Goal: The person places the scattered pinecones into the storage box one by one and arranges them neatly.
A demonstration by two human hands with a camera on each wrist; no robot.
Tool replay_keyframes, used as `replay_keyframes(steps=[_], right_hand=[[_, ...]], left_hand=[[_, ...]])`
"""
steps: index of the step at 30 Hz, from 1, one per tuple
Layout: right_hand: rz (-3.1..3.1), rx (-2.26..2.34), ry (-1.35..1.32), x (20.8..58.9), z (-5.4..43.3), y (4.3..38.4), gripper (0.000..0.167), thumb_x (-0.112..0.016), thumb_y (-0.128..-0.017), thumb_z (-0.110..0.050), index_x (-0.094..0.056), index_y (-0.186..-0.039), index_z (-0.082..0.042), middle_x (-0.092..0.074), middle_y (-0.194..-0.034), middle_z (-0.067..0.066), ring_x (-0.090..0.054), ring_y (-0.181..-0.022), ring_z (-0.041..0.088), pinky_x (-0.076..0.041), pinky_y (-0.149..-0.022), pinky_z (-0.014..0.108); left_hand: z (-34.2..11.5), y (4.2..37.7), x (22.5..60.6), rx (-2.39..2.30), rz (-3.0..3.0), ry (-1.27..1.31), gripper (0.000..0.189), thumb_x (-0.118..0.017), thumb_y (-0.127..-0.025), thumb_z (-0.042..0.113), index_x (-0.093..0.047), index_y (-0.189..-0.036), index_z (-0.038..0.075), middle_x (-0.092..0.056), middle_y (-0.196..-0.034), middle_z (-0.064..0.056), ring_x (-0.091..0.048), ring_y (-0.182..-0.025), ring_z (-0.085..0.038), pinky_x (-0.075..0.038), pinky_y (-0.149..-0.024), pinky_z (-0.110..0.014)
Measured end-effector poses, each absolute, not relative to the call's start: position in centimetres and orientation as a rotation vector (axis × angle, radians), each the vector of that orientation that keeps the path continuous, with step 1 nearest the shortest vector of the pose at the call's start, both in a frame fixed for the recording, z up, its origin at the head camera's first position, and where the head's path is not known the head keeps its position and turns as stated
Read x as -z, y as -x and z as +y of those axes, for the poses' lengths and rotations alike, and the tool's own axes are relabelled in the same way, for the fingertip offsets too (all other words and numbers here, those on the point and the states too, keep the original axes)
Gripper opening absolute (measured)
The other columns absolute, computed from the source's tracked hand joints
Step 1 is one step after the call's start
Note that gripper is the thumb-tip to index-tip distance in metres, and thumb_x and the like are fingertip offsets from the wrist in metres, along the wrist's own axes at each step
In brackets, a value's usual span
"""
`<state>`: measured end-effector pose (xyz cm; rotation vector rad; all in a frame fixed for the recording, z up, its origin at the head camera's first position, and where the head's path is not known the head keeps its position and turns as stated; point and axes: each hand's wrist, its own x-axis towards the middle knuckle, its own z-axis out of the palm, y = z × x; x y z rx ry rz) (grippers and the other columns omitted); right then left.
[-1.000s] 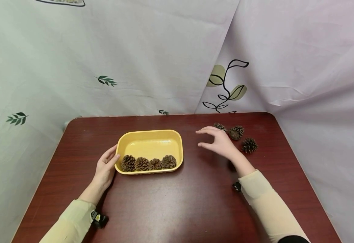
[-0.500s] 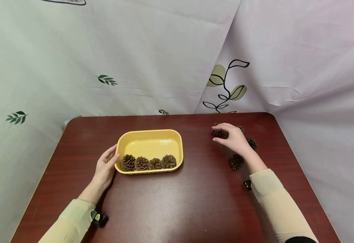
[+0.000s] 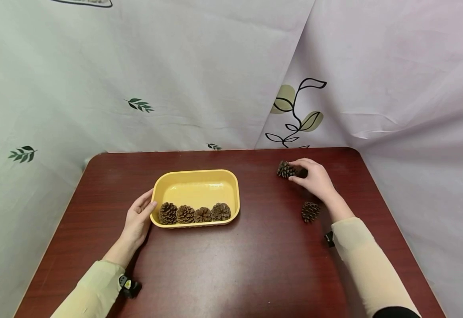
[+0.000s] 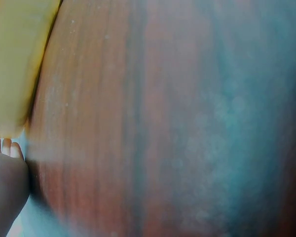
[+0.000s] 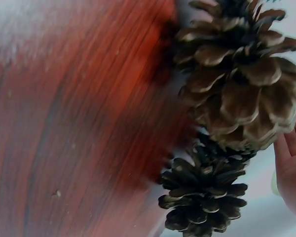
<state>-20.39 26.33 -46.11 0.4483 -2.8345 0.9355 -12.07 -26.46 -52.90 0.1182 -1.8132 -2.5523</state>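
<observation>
My left hand (image 3: 138, 221) grips the left end of a yellow tray (image 3: 193, 173), thumb over the rim and fingers along its outside. Inside the tray, several pine cones (image 3: 185, 214) line the near wall. At the back right my right hand (image 3: 315, 176) has its thumb and fingers curved apart around a dark, mostly covered pine cone (image 3: 302, 172); I cannot tell whether they press on it. The fingertips overlap the edge of another pine cone (image 3: 285, 170). In the right wrist view a large pine cone (image 5: 241, 84) partly covers the right hand (image 5: 291, 168).
One pine cone (image 3: 310, 212) lies on the table nearer me, below the right wrist. A smaller-looking pine cone (image 5: 204, 195) shows behind the large one in the right wrist view. The dark red table (image 3: 215, 274) meets a printed cloth backdrop (image 3: 199, 79).
My right hand has moved right, from beside the tray over the back-right pine cones, uncovering the leftmost and the nearest ones. The left hand and tray have stayed put.
</observation>
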Motion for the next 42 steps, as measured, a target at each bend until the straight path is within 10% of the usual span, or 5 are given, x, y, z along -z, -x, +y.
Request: replay_keyframes(steps=[42], right_hand=[[-2.957, -0.678, -0.436, 48.3, 27.6, 23.3, 0.054, -0.085, -0.09, -0.011, -0.066, -0.139, -0.001, -0.065, -0.139, 0.022, -0.059, -0.133, 0.042, -0.048, -0.112, 0.06]], left_hand=[[-26.4, 12.0, 52.8, 2.566, -1.775, -0.088, 0.04, -0.056, -0.107, -0.004, -0.072, -0.129, 0.025, -0.074, -0.127, 0.015, -0.07, -0.114, 0.0, -0.058, -0.093, -0.015]])
